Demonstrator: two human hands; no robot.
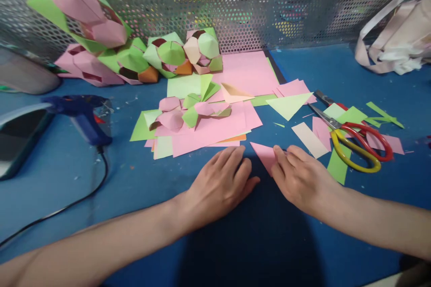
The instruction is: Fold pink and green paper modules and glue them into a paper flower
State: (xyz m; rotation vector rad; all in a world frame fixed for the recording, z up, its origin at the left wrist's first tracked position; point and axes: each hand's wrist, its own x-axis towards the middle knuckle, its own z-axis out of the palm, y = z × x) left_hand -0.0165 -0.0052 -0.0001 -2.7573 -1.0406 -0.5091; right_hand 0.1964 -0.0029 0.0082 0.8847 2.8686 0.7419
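A folded pink paper triangle lies on the blue table in front of me, partly covered by my right hand. The fingers of that hand are bent and closed on the paper's right side. My left hand rests just left of the triangle, apart from it, with nothing seen in it. Its fingers are slightly bent and the thumb stands away from them. Beyond the left hand is a stack of pink paper sheets, with folded pink and green paper pieces on top.
Yellow- and red-handled scissors lie among paper scraps at right. A blue glue gun with a cord stands at left. Several folded paper shapes line a perforated metal panel. A pale ribbon hangs at far right.
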